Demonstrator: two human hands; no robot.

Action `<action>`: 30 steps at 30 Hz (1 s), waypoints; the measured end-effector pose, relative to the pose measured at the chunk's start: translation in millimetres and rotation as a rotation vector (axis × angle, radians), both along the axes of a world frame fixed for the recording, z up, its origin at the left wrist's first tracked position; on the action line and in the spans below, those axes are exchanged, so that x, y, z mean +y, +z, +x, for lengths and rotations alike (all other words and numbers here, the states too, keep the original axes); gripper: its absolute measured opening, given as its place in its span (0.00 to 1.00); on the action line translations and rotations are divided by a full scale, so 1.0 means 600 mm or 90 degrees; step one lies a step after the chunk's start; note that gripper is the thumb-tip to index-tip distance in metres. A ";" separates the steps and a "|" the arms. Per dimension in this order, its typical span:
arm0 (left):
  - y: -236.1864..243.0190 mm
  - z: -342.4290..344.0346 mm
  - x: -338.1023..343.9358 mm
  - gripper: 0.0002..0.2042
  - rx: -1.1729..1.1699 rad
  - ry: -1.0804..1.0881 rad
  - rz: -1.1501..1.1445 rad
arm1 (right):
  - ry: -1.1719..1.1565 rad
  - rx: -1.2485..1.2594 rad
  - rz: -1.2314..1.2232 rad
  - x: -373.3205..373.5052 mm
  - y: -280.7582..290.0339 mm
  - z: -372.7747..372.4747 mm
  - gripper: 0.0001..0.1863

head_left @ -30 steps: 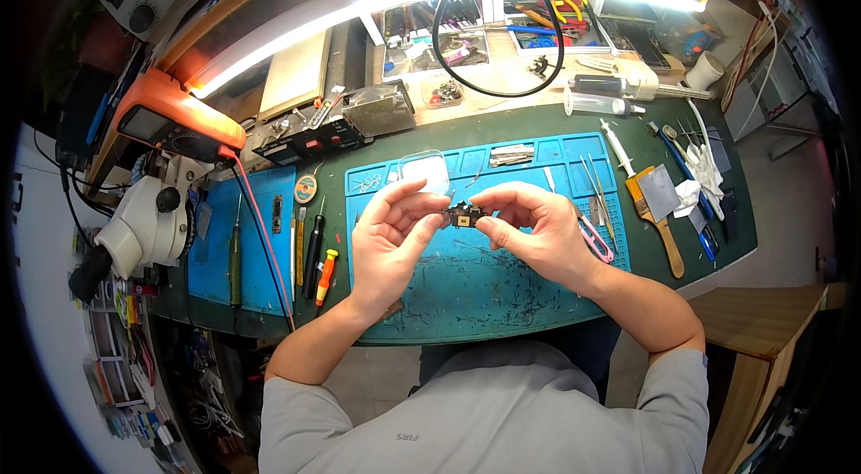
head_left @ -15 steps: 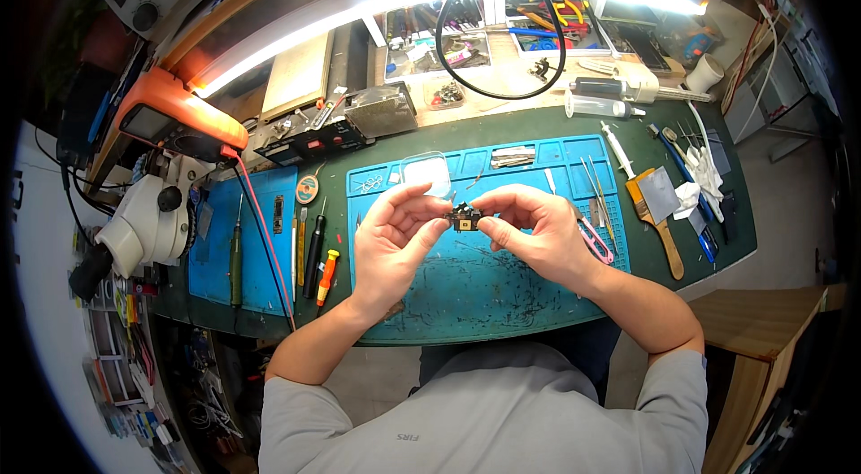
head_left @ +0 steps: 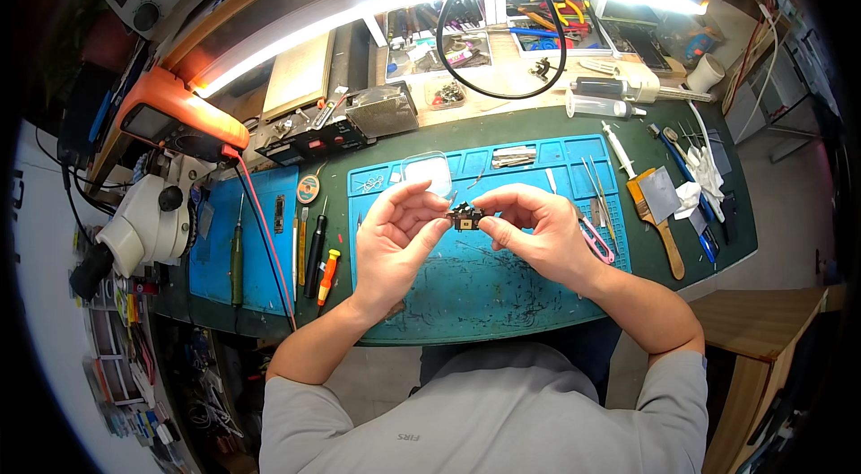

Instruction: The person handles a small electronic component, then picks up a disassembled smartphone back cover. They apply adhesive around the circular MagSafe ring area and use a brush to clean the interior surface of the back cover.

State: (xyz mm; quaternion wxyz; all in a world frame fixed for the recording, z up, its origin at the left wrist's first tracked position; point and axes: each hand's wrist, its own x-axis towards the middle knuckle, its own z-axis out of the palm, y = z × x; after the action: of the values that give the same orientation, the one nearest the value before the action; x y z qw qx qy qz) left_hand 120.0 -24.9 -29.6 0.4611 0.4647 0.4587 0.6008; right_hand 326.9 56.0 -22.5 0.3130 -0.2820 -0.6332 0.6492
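Observation:
A small dark electronic module [head_left: 467, 218] with a pale square on its face is held up over the blue work mat [head_left: 502, 304]. My left hand [head_left: 405, 232] pinches its left side between thumb and fingers. From the other side, my right hand [head_left: 531, 227] grips it with thumb and forefinger. What kind of module it is, I cannot make out. Just behind my left fingers lies a clear plastic box [head_left: 427, 168]. Pink-handled scissors or pliers [head_left: 595, 241] rest beside my right hand, partly hidden by it.
Left of the mat lie an orange-yellow screwdriver [head_left: 328, 277], a black screwdriver [head_left: 315, 245] and a solder wick reel [head_left: 308, 188]. An orange multimeter [head_left: 175, 120] and a white microscope [head_left: 148, 223] stand farther left. On the right are a brush [head_left: 659, 227], tweezers [head_left: 599, 196] and a syringe [head_left: 618, 149].
Both hands keep nearly the same place and grip. The module appears tilted very slightly differently between my fingers.

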 end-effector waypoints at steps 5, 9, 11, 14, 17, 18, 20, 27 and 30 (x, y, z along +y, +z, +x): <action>0.002 0.000 0.000 0.22 -0.001 -0.011 -0.001 | 0.004 0.000 -0.004 0.000 0.000 0.000 0.12; 0.001 -0.001 -0.001 0.20 -0.010 -0.019 -0.011 | 0.038 0.009 0.000 0.000 -0.004 -0.001 0.13; 0.004 -0.002 -0.001 0.20 0.002 -0.023 -0.028 | 0.066 0.004 -0.014 0.001 -0.003 -0.001 0.14; 0.001 -0.002 -0.002 0.20 0.000 -0.025 -0.046 | 0.115 -0.003 -0.093 0.006 -0.002 0.002 0.17; 0.004 -0.002 -0.003 0.20 0.000 -0.037 -0.060 | 0.164 0.015 -0.214 0.014 -0.002 0.002 0.19; 0.003 -0.002 -0.003 0.20 0.005 -0.037 -0.062 | 0.172 0.017 -0.250 0.016 0.001 0.003 0.20; 0.001 -0.003 -0.003 0.20 0.014 -0.036 -0.065 | 0.189 0.033 -0.295 0.017 0.000 0.004 0.21; -0.005 0.006 0.001 0.21 0.093 0.016 -0.005 | 0.191 0.072 -0.343 0.019 -0.013 0.001 0.24; -0.014 0.005 -0.002 0.22 0.166 0.021 0.047 | 0.150 0.073 -0.311 0.012 -0.010 -0.006 0.24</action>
State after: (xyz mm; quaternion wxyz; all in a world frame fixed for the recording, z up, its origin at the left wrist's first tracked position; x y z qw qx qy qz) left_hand 123.0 -26.0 -38.2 0.3706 0.5478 0.4997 0.5594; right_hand 323.3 63.1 -28.5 0.1935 -0.2363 -0.4675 0.8296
